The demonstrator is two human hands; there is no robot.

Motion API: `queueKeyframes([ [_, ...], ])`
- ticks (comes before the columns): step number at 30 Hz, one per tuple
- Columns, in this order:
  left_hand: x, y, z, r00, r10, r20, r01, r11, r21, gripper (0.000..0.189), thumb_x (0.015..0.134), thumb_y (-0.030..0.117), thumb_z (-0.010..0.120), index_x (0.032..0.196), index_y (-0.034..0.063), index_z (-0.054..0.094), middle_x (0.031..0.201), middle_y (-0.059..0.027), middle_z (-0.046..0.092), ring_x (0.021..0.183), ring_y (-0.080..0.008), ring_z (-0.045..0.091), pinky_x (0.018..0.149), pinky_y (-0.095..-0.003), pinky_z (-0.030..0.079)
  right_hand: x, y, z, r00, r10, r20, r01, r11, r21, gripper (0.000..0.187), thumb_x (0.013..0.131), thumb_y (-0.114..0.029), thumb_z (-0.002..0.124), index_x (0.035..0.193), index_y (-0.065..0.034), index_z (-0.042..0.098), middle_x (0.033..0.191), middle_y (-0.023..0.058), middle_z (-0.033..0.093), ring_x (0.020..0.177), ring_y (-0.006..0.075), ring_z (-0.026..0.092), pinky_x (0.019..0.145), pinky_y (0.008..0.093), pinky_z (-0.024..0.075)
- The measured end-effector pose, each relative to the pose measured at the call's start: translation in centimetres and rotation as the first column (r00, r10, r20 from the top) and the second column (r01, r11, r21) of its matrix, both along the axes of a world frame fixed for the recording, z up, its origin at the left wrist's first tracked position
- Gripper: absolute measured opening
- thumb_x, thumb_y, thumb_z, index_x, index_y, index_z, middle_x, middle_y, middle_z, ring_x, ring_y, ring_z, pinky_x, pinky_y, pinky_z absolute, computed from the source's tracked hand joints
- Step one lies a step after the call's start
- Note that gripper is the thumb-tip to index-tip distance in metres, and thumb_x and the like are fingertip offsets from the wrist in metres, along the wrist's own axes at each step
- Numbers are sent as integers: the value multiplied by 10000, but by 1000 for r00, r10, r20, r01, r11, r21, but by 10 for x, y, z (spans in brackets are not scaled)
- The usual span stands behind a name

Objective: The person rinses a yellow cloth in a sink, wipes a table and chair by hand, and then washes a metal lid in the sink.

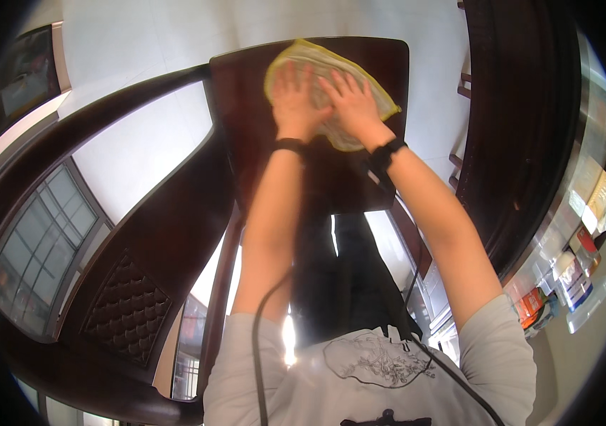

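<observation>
Both palms lie flat on a beige cloth with a yellow edge (311, 53), spread over the dark wooden seat of a chair (239, 90). My left hand (296, 104) rests on the cloth's left part, fingers apart and pointing away from me. Beside it, my right hand (353, 104) presses on the right part, its thumb side close to the left thumb. One corner of the cloth points right, near the seat's right edge. Black bands sit on both wrists.
A curved dark wooden chair back with a carved panel (130, 314) rises at the left. On the right stands a dark wooden table (516, 106), with bottles and packets (572, 277) beyond its edge. Black cables hang in front of me.
</observation>
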State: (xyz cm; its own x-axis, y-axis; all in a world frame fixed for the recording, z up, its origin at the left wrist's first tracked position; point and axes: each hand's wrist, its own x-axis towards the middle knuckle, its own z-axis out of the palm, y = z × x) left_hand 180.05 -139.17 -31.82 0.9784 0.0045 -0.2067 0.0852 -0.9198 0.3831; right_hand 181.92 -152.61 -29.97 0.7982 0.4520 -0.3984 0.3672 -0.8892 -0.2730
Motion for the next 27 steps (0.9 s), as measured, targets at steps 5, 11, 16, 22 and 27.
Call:
queueKeyframes([
  [5,-32,56,-3,941,337,-32,-334,939,79,892,604,478,641,1320,106,260,1362,-245,143,1262,-379,137,1021,-432,181,2,51,14,987,147,-70,-155,979,-135,633,738,-117,530,1300,-280,287,1387,65,195,1244,406,185,912,656,185],
  [11,-162,21,-5,778,575,-254,-535,818,212,836,742,432,532,1332,14,112,1327,-347,37,1245,-458,52,1017,-496,94,-93,39,-2,943,318,-102,-323,946,-34,566,752,-198,524,1282,-272,339,1401,32,168,1248,404,165,924,605,232],
  [16,-225,-17,18,694,646,-318,-645,754,126,805,737,316,551,1294,-69,115,1294,-371,91,1225,-475,86,1014,-493,107,-179,8,-5,940,340,-14,-337,936,108,419,743,-177,518,1158,-171,463,1252,83,377,1139,325,355,878,496,332],
  [22,-231,-76,31,679,543,-495,-577,811,98,536,690,165,552,1115,-61,315,1110,-307,341,1015,-453,367,893,-497,290,-213,-38,14,946,-93,-310,133,985,110,250,719,-76,514,965,-116,530,953,139,467,906,308,478,761,398,407],
  [27,-222,-87,34,702,431,-568,-640,732,-236,352,684,143,557,954,-21,403,983,-246,445,897,-386,470,774,-416,393,-204,-52,35,821,-307,-481,341,940,-18,228,730,-128,534,949,-65,534,930,183,492,865,349,507,745,420,431],
])
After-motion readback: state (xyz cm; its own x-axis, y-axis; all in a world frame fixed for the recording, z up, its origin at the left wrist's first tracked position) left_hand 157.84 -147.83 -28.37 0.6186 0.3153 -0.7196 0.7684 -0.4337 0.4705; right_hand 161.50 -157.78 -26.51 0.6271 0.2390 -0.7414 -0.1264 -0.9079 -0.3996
